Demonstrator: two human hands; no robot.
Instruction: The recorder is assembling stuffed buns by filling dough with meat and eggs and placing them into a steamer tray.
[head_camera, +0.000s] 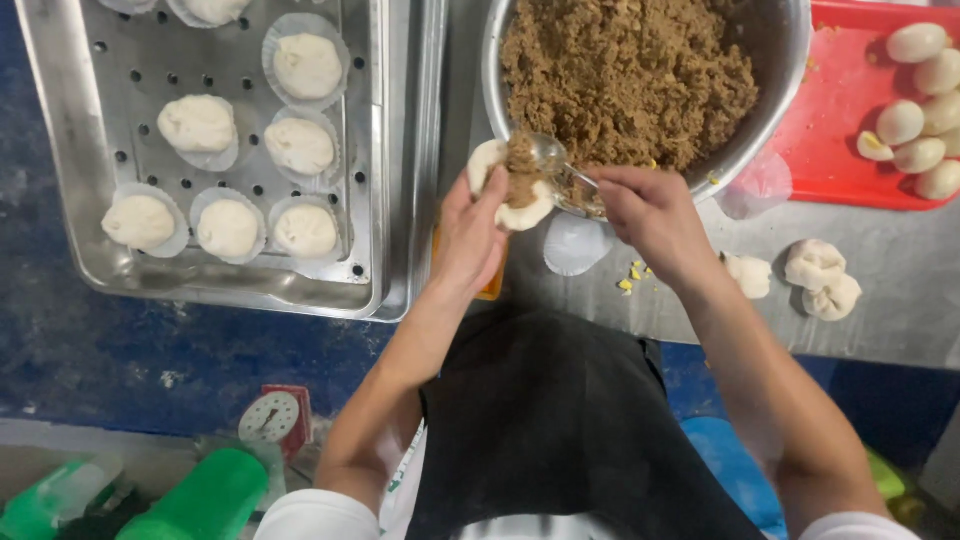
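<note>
Seven filled white buns (229, 228) already sit in paper cups on the perforated steel tray (60, 130), while the left hand (472, 238) cups a flat round of white dough (508, 186) before the steel bowl of brown filling (628, 70) and the right hand (650, 212), closed on a clear spoon (556, 160), presses filling in, with several dough pieces (822, 278) waiting on the counter (900, 290).

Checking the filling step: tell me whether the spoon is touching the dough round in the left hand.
Touching. The head view shows the spoon, held by the right hand, pressing brown filling into the dough round cupped in the left hand, no gap visible.
</note>
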